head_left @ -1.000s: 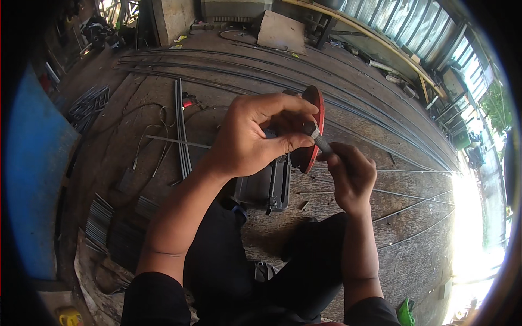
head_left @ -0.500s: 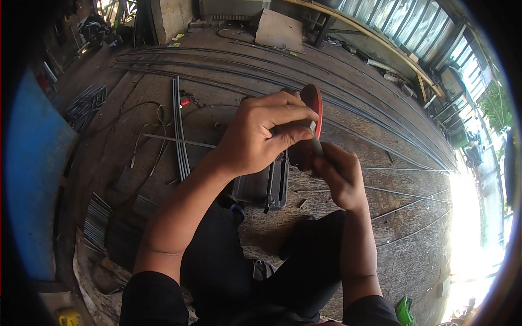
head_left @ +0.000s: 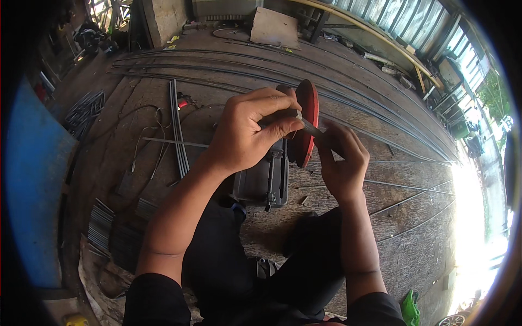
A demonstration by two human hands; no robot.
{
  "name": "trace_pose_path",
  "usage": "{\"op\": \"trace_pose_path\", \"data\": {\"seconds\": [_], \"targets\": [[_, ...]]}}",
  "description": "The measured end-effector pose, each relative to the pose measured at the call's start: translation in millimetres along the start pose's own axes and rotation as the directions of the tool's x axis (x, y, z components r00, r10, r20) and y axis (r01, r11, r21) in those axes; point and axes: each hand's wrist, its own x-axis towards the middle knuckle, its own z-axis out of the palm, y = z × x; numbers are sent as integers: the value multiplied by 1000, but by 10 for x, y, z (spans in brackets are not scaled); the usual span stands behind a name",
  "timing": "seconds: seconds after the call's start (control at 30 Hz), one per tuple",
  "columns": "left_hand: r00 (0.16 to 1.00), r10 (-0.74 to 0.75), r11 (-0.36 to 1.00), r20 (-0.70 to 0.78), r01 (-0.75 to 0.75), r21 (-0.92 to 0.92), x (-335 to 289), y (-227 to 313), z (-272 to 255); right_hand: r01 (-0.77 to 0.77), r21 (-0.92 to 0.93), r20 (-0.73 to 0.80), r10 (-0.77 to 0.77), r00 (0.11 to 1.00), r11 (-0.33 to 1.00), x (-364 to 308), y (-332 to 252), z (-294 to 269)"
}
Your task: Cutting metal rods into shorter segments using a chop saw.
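Observation:
In front of me, my left hand point(head_left: 247, 127) is closed, its thumb and fingers at one end of a short grey ribbed rod point(head_left: 311, 129) that looks like a bolt. My right hand point(head_left: 345, 157) pinches the rod's other end between thumb and fingers. Right behind the rod stands a red cutting disc point(head_left: 309, 100), nearly edge-on to me. Below it is the dark metal base point(head_left: 253, 185) of a machine that looks like a cut-off saw. My left hand hides much of its upper part, so how the rod and disc meet cannot be seen.
Long thin metal rods point(head_left: 217, 69) stretch across the wooden floor point(head_left: 413, 239). Left of the machine lie several flat bars point(head_left: 178, 130), a cable point(head_left: 160, 117) and a stack of short bars point(head_left: 99, 225). A blue panel point(head_left: 32, 185) stands at far left; a green bag point(head_left: 410, 308) lies at lower right.
My right hand has moved up and slightly right, opening out from the rod. The rod now lies at a flatter slant, and more of the red disc shows. My left hand has shifted slightly left.

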Motion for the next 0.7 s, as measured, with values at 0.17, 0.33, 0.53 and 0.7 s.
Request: {"op": "trace_pose_path", "data": {"seconds": [0.17, 0.33, 0.53, 0.7], "targets": [[990, 135, 984, 47, -139, 115, -20, -20, 92, -380, 335, 545, 152, 825, 862, -66, 242, -132], [980, -190, 978, -61, 183, -103, -60, -81, 9, -157, 153, 253, 115, 961, 976, -91, 175, -52], [926, -287, 951, -246, 246, -187, -63, -342, -405, -283, 174, 305, 222, 926, 943, -81, 258, -20], [814, -523, 852, -254, 507, -129, -290, -794, -814, -330, 217, 558, 160, 814, 919, -204, 407, 740]]}}
